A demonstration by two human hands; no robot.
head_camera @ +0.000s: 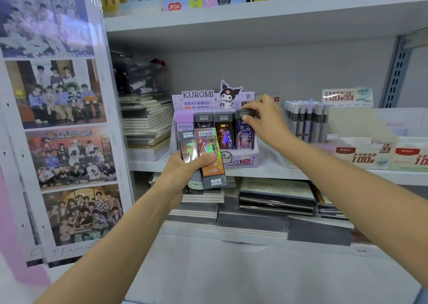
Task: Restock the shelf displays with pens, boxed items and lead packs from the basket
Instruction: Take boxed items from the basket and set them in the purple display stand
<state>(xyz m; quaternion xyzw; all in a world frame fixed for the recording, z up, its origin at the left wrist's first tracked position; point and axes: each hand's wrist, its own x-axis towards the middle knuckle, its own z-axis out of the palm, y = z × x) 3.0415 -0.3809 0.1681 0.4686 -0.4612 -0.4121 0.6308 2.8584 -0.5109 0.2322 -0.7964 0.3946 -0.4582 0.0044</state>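
A purple Kuromi display box [240,162] stands on the middle shelf with several lead packs upright in it. My right hand [264,118] pinches the grey top of the rightmost lead pack [244,134] in the box. In front of the box's left side, my left hand [185,174] grips a small bundle of lead packs [209,151]; the front one is shiny orange with a grey cap pointing down. The basket is not in view.
Stacked notebooks [146,120] lie left of the display box, and more stacks [275,195] fill the shelf below. Right of the box stand upright pens [305,120] and lead boxes [363,153]. A poster panel [58,118] covers the left side.
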